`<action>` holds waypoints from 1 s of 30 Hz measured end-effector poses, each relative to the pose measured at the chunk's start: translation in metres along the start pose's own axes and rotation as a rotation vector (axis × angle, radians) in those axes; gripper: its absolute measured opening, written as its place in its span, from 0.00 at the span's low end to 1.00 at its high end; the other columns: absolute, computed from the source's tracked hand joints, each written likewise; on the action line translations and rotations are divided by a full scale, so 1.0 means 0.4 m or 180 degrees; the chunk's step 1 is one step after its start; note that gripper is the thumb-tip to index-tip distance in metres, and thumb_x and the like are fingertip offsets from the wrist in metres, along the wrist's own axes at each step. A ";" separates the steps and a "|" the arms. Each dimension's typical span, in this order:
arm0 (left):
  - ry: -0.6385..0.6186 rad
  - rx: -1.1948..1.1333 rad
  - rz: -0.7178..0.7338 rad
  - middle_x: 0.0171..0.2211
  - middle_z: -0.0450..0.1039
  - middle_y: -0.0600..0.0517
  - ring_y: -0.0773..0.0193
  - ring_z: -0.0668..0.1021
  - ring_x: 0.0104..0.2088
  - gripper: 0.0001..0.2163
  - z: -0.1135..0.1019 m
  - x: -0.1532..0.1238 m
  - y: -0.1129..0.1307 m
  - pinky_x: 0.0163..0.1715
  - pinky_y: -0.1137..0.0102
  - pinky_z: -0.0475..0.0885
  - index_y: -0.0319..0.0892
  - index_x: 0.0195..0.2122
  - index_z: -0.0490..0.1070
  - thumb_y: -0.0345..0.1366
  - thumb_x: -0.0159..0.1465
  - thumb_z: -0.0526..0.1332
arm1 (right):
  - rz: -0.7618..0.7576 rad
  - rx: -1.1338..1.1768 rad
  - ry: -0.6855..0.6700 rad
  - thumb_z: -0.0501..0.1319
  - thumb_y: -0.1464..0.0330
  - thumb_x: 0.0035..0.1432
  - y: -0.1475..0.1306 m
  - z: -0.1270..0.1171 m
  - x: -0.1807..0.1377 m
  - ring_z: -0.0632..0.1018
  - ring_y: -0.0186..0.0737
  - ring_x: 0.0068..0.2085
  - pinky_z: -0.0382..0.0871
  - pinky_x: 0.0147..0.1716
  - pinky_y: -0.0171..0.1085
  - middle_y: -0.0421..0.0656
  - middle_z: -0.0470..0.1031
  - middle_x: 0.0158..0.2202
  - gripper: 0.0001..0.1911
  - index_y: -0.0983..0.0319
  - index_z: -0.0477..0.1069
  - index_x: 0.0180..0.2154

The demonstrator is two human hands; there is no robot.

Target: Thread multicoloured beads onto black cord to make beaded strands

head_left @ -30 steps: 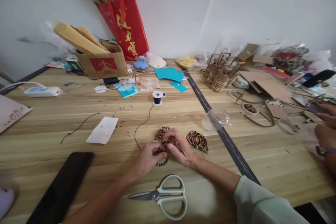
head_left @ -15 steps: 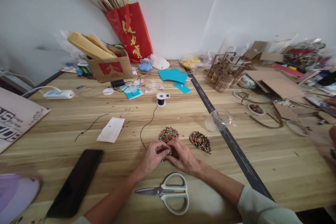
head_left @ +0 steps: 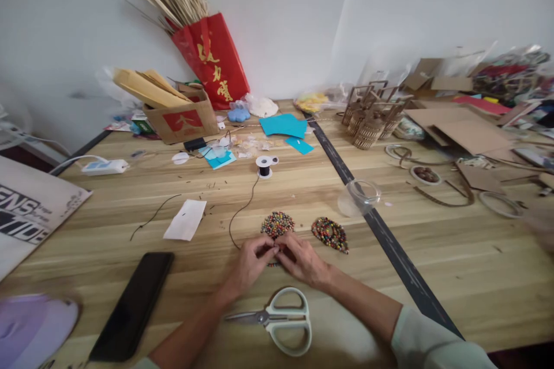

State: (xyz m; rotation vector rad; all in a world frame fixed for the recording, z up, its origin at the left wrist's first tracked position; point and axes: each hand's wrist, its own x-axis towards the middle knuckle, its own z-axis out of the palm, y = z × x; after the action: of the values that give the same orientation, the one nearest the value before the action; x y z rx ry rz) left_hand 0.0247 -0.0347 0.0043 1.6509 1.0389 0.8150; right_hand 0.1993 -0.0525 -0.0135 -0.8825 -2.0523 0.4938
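My left hand (head_left: 249,262) and my right hand (head_left: 303,259) meet fingertip to fingertip over the wooden table (head_left: 433,253), both pinched on a small string of coloured beads (head_left: 272,263) that shows just under the fingers. A round pile of coloured beads (head_left: 277,222) lies right above my hands, and a second pile (head_left: 330,233) lies to the right of it. A thin dark cord (head_left: 242,207) runs from my hands up to a small spool (head_left: 264,165). Pale green scissors (head_left: 277,320) lie between my forearms.
A black phone (head_left: 134,305) lies at the left, a white paper slip (head_left: 187,220) beyond it. A clear plastic cup (head_left: 359,197) lies on its side near a dark table seam (head_left: 381,230). Cardboard box (head_left: 179,118), red bag (head_left: 212,63), blue paper (head_left: 283,125), cardboard pieces (head_left: 463,132) crowd the back.
My hands have drawn back from the bead pile toward me and stayed pinched together on the bead string. The view has tilted, and a person's hands at the right edge are no longer visible.
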 end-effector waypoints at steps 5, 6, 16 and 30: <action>0.0012 0.0381 0.0153 0.28 0.75 0.50 0.63 0.75 0.31 0.08 -0.002 0.002 -0.014 0.35 0.71 0.69 0.38 0.28 0.73 0.35 0.61 0.59 | 0.0048 0.0061 -0.0023 0.53 0.72 0.64 0.004 -0.003 0.003 0.74 0.39 0.37 0.71 0.35 0.35 0.45 0.71 0.36 0.06 0.60 0.64 0.44; 0.0020 0.0416 0.0169 0.28 0.75 0.50 0.63 0.75 0.31 0.07 -0.001 0.002 -0.016 0.35 0.71 0.69 0.38 0.28 0.73 0.35 0.61 0.59 | 0.0061 0.0072 -0.0036 0.53 0.72 0.64 0.005 -0.003 0.002 0.74 0.39 0.36 0.70 0.35 0.35 0.45 0.71 0.36 0.06 0.60 0.63 0.44; 0.0085 0.0763 0.0234 0.28 0.74 0.50 0.64 0.75 0.31 0.08 -0.009 0.002 -0.010 0.34 0.72 0.69 0.39 0.29 0.73 0.35 0.62 0.58 | 0.0148 0.0085 0.0027 0.54 0.74 0.62 0.003 -0.010 0.006 0.73 0.37 0.33 0.68 0.32 0.34 0.44 0.71 0.32 0.05 0.60 0.65 0.40; 0.0300 0.0757 0.0296 0.26 0.73 0.51 0.65 0.74 0.29 0.08 -0.019 0.006 0.000 0.32 0.72 0.68 0.39 0.27 0.72 0.35 0.61 0.58 | 0.0156 -0.0148 -0.0065 0.53 0.75 0.59 -0.002 -0.015 0.009 0.72 0.36 0.29 0.66 0.28 0.32 0.43 0.72 0.30 0.06 0.60 0.66 0.37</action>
State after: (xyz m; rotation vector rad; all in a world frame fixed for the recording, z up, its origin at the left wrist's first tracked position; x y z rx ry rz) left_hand 0.0192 -0.0296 0.0065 1.8880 1.1680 0.8637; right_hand 0.2024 -0.0502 -0.0075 -0.9610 -2.0720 0.4852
